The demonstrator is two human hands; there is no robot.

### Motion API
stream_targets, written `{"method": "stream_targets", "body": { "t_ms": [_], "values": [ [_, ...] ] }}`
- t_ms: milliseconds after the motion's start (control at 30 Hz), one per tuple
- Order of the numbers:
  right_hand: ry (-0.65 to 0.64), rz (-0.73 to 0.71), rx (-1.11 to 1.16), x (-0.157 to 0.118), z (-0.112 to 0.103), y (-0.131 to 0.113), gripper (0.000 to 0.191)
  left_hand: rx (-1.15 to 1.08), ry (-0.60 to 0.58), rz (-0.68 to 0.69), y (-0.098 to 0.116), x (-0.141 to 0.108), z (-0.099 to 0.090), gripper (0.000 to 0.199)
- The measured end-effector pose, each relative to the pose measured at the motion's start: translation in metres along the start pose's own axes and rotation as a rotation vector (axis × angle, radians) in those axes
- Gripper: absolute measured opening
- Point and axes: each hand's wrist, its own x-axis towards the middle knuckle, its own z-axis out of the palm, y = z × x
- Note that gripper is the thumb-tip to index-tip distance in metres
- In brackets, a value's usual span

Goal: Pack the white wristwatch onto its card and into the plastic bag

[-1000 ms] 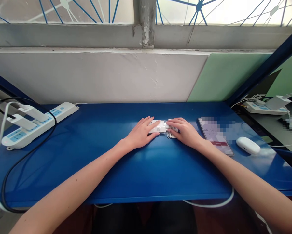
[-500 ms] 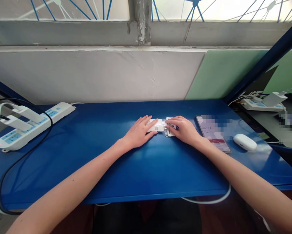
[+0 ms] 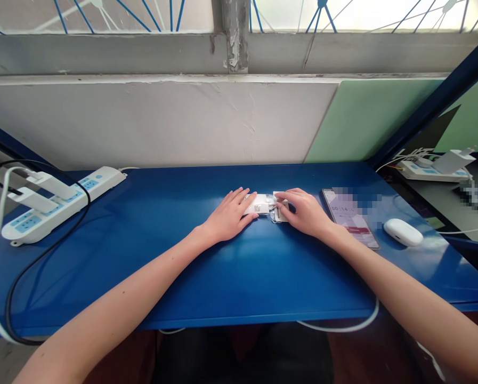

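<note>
A small flat white packet (image 3: pixel 258 204) lies on the blue table, its right end ringed by shiny clear plastic (image 3: pixel 271 207). My left hand (image 3: pixel 229 214) rests flat with its fingers stretched out, the fingertips and thumb against the packet's left end. A small white card (image 3: pixel 281 214) with dark marks shows at the plastic's right, partly under my right hand. My right hand (image 3: pixel 300 210) is closed, thumb and fingers pinching at the clear plastic beside the card. What exactly lies between those fingertips is partly hidden.
A phone (image 3: pixel 348 216) showing a timer lies right of my right hand, beside a white earbud case (image 3: pixel 403 232). At the left stands a power strip (image 3: pixel 100 180) with chargers and a looping black cable (image 3: pixel 55 246). The blue tabletop (image 3: pixel 242 277) ends at its near edge.
The camera view has shifted slightly. My right fingers have curled a little at the plastic, while my left hand stays on the packet.
</note>
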Motion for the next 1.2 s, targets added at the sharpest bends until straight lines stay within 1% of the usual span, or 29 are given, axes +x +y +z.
{"method": "stream_targets", "body": {
  "t_ms": [167, 333, 433, 567, 633, 733, 800, 867, 933, 1000, 1100, 1200],
  "values": [
    [-0.057, -0.015, 0.079, -0.002, -0.001, -0.008, 0.039, 0.006, -0.003, -0.002, 0.001, 0.000, -0.001, 0.060],
    [-0.149, -0.020, 0.171, -0.005, 0.000, -0.013, 0.061, 0.029, 0.003, 0.000, 0.001, 0.000, 0.000, 0.059],
    [-0.184, -0.011, 0.203, -0.005, 0.001, -0.011, 0.066, 0.030, 0.004, 0.001, 0.002, 0.001, 0.000, 0.058],
    [-0.206, -0.001, 0.242, -0.004, -0.002, -0.009, 0.065, 0.044, -0.022, -0.020, 0.003, 0.001, -0.002, 0.058],
    [-0.196, -0.018, 0.224, -0.003, -0.005, -0.009, 0.057, 0.057, -0.038, -0.037, 0.004, 0.001, -0.003, 0.059],
    [-0.112, -0.045, 0.143, 0.000, -0.010, -0.005, 0.039, 0.068, -0.049, -0.036, 0.004, 0.001, -0.004, 0.060],
    [-0.034, -0.021, 0.064, 0.001, -0.012, 0.000, 0.035, 0.069, -0.051, -0.028, 0.004, 0.001, -0.005, 0.061],
    [-0.001, 0.008, -0.007, 0.002, -0.013, 0.005, 0.033, 0.070, -0.056, -0.023, 0.003, 0.001, -0.005, 0.061],
    [-0.030, -0.007, -0.041, 0.002, -0.012, 0.008, 0.032, 0.071, -0.059, -0.021, 0.003, 0.000, -0.005, 0.062],
    [-0.080, -0.063, -0.025, 0.001, -0.009, 0.009, 0.033, 0.074, -0.055, -0.018, 0.003, 0.000, -0.005, 0.062],
    [-0.143, -0.127, 0.032, -0.002, -0.004, 0.005, 0.039, 0.077, -0.046, -0.017, 0.003, 0.000, -0.004, 0.061],
    [-0.205, -0.151, 0.062, -0.004, -0.002, 0.001, 0.044, 0.080, -0.037, -0.014, 0.003, 0.000, -0.004, 0.060]
  ]
}}
